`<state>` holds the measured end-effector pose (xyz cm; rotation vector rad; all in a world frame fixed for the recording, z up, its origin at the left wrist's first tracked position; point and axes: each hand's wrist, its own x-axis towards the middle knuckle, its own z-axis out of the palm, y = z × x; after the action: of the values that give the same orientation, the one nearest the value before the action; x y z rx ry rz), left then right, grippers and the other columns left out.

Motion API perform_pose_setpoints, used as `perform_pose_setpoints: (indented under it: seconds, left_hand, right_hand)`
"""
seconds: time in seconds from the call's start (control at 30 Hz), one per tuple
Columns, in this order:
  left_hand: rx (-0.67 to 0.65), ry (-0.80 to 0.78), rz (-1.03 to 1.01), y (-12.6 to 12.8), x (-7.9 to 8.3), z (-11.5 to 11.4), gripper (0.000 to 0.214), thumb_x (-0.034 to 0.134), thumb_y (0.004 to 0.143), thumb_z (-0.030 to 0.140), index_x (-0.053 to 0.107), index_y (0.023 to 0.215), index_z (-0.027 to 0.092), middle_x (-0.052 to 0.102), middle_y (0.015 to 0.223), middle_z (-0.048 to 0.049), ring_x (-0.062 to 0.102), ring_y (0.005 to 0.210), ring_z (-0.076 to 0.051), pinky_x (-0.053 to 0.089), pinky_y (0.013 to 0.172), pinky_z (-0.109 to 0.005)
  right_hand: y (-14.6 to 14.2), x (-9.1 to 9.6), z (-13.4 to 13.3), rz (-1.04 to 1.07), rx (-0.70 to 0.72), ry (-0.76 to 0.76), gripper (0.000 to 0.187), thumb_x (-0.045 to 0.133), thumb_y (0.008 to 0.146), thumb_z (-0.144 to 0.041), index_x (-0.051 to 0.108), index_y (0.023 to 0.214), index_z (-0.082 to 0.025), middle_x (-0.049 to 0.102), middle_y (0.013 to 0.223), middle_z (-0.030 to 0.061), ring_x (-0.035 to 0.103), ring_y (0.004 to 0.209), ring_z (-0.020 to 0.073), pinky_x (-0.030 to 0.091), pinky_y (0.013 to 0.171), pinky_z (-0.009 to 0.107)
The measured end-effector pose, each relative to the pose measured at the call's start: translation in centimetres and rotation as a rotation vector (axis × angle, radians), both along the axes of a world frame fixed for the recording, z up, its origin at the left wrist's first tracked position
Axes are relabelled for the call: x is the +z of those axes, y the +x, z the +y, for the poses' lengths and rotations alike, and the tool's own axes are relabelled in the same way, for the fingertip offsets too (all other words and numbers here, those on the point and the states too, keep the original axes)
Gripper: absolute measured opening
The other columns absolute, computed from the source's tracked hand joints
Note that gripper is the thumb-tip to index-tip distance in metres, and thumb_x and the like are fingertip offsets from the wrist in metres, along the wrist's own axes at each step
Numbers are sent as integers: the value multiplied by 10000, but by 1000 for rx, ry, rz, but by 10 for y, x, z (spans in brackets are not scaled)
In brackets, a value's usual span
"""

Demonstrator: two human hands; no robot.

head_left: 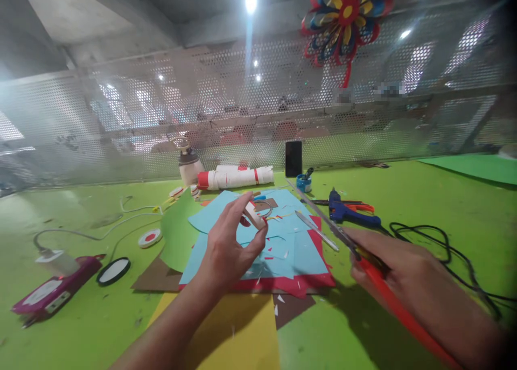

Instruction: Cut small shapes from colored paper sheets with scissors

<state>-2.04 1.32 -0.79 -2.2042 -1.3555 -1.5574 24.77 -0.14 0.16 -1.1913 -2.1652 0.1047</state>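
Between the thumb and fingers of my left hand is a small white roll of tape, seen nearly edge-on with a bit of red on it. It is raised above a pile of light blue paper. My right hand grips a pair of scissors by the orange-red handle. The blades point up and to the left, and look close together. A silver pen-like tool lies on the blue paper, near the scissors. Small red and white scraps are scattered over the paper.
A blue glue gun and black cable lie to the right. Behind are a white paper tube, a spray bottle, a phone and a blue jar. At left sit a purple power strip and another tape roll.
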Motion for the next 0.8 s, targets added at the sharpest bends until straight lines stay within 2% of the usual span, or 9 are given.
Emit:
perform_pose_setpoints:
  seconds: [0.13,0.27,0.43,0.63,0.8]
  left_hand:
    - [-105,-117,-110,0,-4,1,598,634,803,217,382,1345,224,596,1190,-98,613,783,-130,536,800,-334]
    - [-205,-161,-203,3,-4,0,511,641,799,205,430,1264,232,573,1213,-98,629,879,-152,539,834,-334]
    - [-310,-198,-366,8,-2,-3,436,668,791,228,451,1168,204,591,1192,-108,644,898,-157,550,841,-337]
    - [-327,-173,-435,11,-1,-3,414,686,780,253,462,1122,185,628,1120,-112,652,894,-169,559,823,-354]
    - [-347,-114,-398,11,-4,-2,453,677,789,238,450,1181,212,615,1121,-88,643,903,-157,559,806,-324]
  right_hand:
    - [-7,-1,0,-12,73,-67,367,498,819,-244,630,1157,-193,700,1113,83,661,984,265,545,816,371]
    - [-10,-8,6,-12,40,-41,377,494,826,-211,613,1183,-177,681,1154,99,641,1025,265,519,865,382]
    - [-14,-14,15,-122,-19,-27,350,508,837,-166,636,1163,-184,708,1043,117,661,930,259,516,815,382]
    - [-27,-18,18,-321,-98,-187,411,518,865,-267,574,1261,-170,659,992,143,634,908,299,481,776,423]
    - [-28,-26,20,-390,-45,-209,342,492,873,-282,601,1182,-187,626,948,127,606,856,282,460,723,395]
